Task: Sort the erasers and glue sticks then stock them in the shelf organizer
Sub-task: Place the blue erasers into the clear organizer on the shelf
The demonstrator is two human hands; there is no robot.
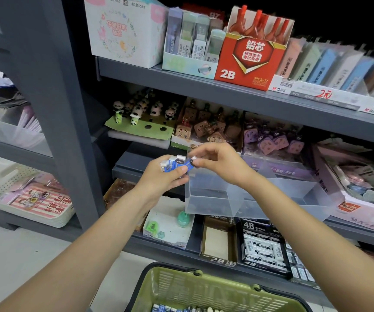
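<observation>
You stand before grey metal shop shelving (204, 86) packed with stationery, a pale floor below. Your right thumb and forefinger pinch one small eraser (191, 162), white with a blue sleeve, at its upper end. The other fingers of your right hand (219, 164) curl loosely above it. That eraser touches a small stack of erasers (173, 164) of the same kind, which your left hand (162, 176) grips, thumb pressed across the front and fingers wrapped behind. Both hands meet just over the left rim of a clear plastic shelf organizer (249, 194), which sits at the front edge of the middle shelf and is divided into compartments; I cannot tell if anything lies inside them. On the shelf below it stand black boxes (262, 246) marked 2B and 4B. On the top shelf, a red 2B box (246, 61) stands at the front edge. Near your body, at the bottom of the view, a green shopping basket (215, 289) holds more blue-and-white erasers along its near edge.
</observation>
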